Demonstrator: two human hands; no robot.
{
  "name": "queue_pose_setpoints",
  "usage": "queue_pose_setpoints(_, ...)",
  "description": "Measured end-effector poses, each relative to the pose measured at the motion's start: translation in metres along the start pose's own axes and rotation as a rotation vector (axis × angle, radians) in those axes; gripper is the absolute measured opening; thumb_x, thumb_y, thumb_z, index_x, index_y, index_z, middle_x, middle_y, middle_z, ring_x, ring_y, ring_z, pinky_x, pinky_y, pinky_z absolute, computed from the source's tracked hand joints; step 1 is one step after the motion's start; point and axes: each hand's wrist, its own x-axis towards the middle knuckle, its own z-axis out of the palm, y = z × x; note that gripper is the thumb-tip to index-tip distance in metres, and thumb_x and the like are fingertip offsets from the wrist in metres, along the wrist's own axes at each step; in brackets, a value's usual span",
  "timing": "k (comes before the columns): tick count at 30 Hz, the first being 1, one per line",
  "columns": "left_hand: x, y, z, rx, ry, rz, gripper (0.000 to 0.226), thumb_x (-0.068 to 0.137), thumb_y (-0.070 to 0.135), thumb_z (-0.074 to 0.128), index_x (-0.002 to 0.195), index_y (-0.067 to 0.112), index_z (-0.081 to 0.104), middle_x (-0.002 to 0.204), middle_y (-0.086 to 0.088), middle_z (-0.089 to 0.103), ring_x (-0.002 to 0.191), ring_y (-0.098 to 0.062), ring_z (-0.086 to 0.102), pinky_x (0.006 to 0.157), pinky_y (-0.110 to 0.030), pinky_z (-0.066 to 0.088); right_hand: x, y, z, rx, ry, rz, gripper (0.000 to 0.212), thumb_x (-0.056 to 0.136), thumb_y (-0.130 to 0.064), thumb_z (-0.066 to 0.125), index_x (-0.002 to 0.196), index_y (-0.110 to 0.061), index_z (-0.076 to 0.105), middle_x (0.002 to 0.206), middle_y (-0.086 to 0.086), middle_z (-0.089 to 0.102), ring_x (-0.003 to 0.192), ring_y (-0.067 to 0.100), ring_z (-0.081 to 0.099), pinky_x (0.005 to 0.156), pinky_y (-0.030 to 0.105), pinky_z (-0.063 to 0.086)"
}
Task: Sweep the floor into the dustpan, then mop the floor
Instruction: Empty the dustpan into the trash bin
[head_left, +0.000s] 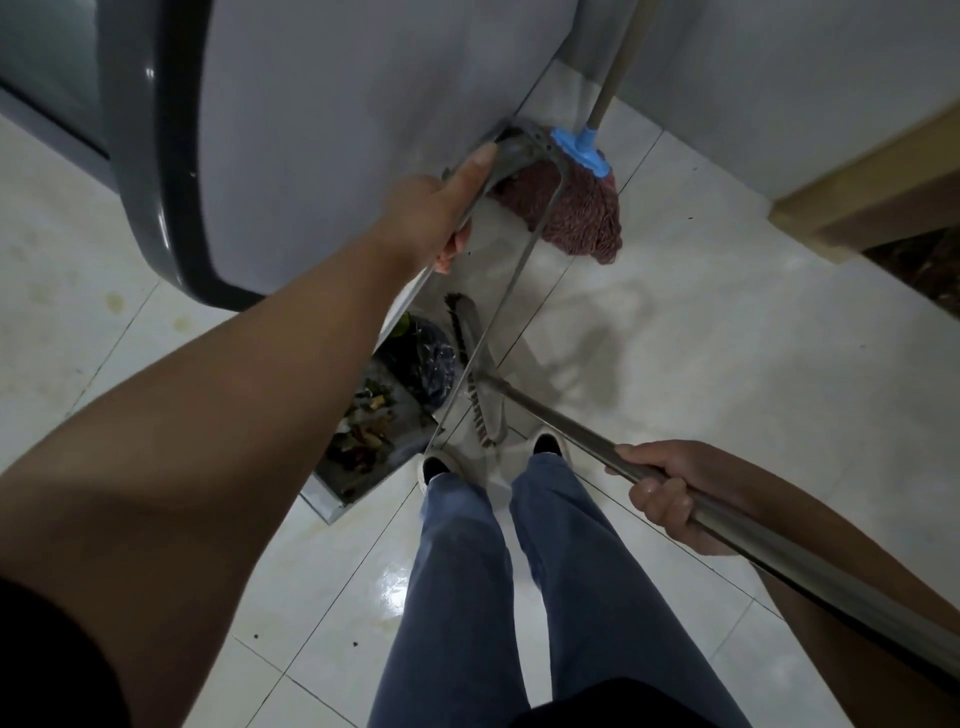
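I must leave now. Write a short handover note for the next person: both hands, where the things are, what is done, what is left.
Left hand grips the dustpan handle. Right hand grips the broom handle.
Dustpan is by the left foot and holds leaves and debris; the broom head is beside it.
Mop leans against the wall ahead, untouched.
Done: debris collected in the dustpan.
Left: a few dark specks on the floor near the feet; then put broom and dustpan aside and mop.

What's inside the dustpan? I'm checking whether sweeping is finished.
The dustpan holds dry leaves and scraps plus a dark crumpled bag. Its frame and the left arm cover the rest.
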Motion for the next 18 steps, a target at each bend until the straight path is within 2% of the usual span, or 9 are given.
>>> queue_pose_setpoints(5,0.001,0.001,0.01,-0.084,0.058,0.009,0.066,0.09,0.058,0.041,0.042,0.013,0.041,0.029,0.004,0.039,0.03,-0.01,0.039,0.04,-0.017,0.04,0.005,0.001,-0.007,0.042,-0.042,0.016,0.025,0.094,-0.035,0.05,0.079,-0.014,0.047,0.039,0.0,0.039,0.021,0.006,0.037,0.023,0.01,0.033)
queue_pose_setpoints(12,0.005,0.006,0.001,-0.061,0.094,-0.026,0.067,0.089,0.061,0.039,0.043,0.012,0.04,0.031,0.005,0.039,0.031,-0.011,0.04,0.04,-0.015,0.041,0.009,0.003,-0.013,0.082,-0.056,0.061,0.028,0.093,-0.037,0.052,0.076,-0.014,0.048,0.038,0.0,0.04,0.021,0.007,0.039,0.023,0.011,0.033)
queue_pose_setpoints(18,0.005,0.006,0.0,-0.084,0.119,-0.017,0.066,0.09,0.058,0.041,0.044,0.011,0.04,0.029,0.005,0.039,0.03,-0.011,0.039,0.038,-0.016,0.038,0.014,0.01,-0.019,0.262,-0.202,0.089,0.023,0.092,-0.033,0.048,0.081,-0.013,0.049,0.037,0.001,0.038,0.021,0.007,0.039,0.022,0.012,0.034)
